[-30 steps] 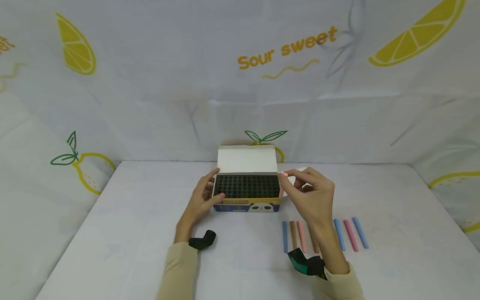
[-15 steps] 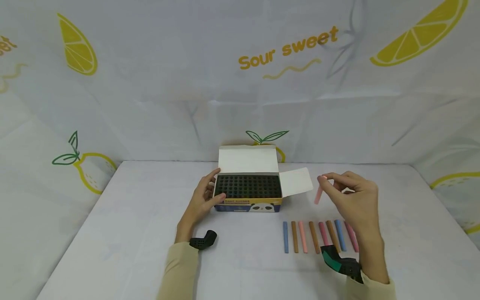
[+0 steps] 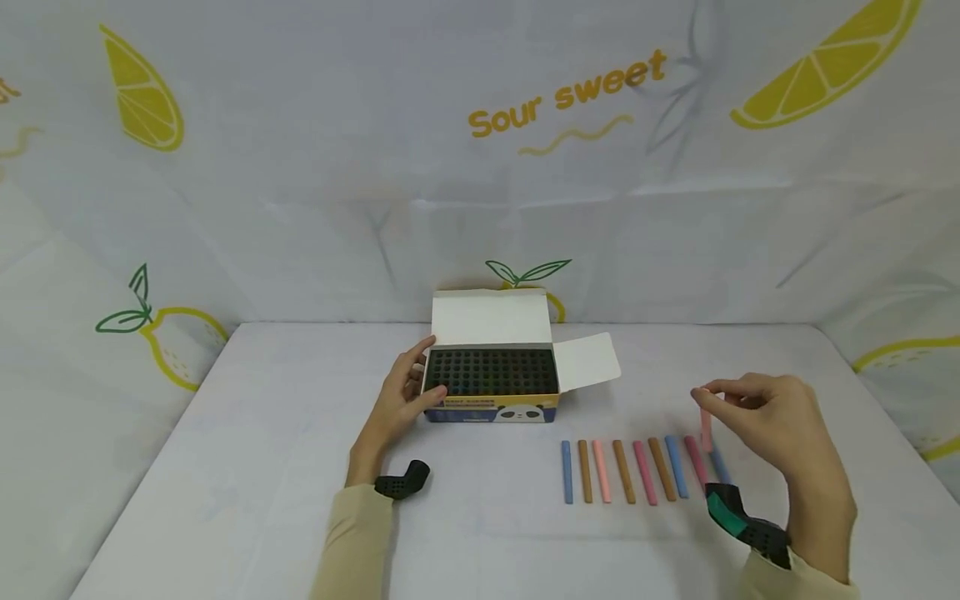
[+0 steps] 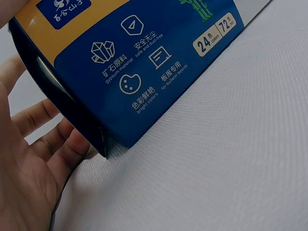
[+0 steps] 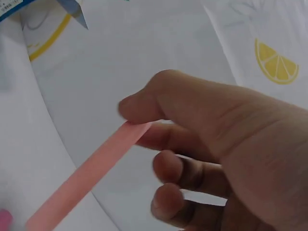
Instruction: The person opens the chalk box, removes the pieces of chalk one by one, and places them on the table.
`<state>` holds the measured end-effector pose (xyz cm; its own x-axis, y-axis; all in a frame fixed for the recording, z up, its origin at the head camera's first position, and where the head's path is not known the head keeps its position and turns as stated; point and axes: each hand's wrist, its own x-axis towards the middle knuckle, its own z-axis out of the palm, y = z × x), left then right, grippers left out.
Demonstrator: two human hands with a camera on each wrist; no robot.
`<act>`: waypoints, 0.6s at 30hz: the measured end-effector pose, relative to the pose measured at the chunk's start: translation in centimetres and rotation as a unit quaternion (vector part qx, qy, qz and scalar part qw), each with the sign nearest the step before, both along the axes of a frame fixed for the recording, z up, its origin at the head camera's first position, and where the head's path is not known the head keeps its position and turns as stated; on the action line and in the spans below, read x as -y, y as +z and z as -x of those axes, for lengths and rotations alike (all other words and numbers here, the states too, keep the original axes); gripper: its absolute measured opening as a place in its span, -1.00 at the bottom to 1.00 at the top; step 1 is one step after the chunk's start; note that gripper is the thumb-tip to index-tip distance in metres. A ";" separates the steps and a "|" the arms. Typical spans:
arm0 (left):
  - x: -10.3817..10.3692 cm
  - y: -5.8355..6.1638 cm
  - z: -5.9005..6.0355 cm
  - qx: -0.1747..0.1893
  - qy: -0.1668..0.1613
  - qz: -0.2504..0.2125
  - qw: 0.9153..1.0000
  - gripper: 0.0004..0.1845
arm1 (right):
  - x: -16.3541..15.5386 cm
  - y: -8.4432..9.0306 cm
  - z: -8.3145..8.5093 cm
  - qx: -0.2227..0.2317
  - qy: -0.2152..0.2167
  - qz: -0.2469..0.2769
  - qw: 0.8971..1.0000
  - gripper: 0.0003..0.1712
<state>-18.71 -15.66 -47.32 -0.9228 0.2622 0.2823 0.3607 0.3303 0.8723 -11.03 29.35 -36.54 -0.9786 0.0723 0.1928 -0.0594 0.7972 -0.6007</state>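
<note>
Fingers of the right hand pinch a pink chalk stick by its top end, upright above the row of chalks on the tabletop. Left hand cups the open chalk box — fingers curled against its end. Such a light tip hold could let the stick swing or slip — it might snap, or knock the laid sticks askew.

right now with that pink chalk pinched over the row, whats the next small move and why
Probably lower the pink chalk and lay it flat at the right end of the chalk row. The right hand pinches it upright just above that end, while the left hand holds the box.
</note>
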 end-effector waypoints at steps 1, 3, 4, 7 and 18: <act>0.0 0.0 0.0 0.000 0.000 0.000 1.000 -0.20 | -0.7 -0.1 0.0 0.031 0.005 -0.014 0.999 -0.69; 0.0 0.0 0.0 0.001 0.000 -0.001 1.000 -0.21 | -2.0 -0.4 0.0 0.090 0.013 -0.043 0.995 -0.60; -0.1 0.0 0.1 0.001 0.000 -0.001 1.000 -0.21 | -2.6 -0.5 0.1 0.115 0.015 -0.054 0.992 -0.56; -0.1 0.1 0.1 0.002 0.002 0.000 1.000 -0.22 | -4.0 -0.9 0.2 0.173 0.012 -0.071 0.982 -0.48; -0.1 0.0 -0.1 0.007 0.004 0.000 1.000 -0.21 | -5.5 -3.0 0.6 0.291 -0.013 -0.055 0.955 -0.31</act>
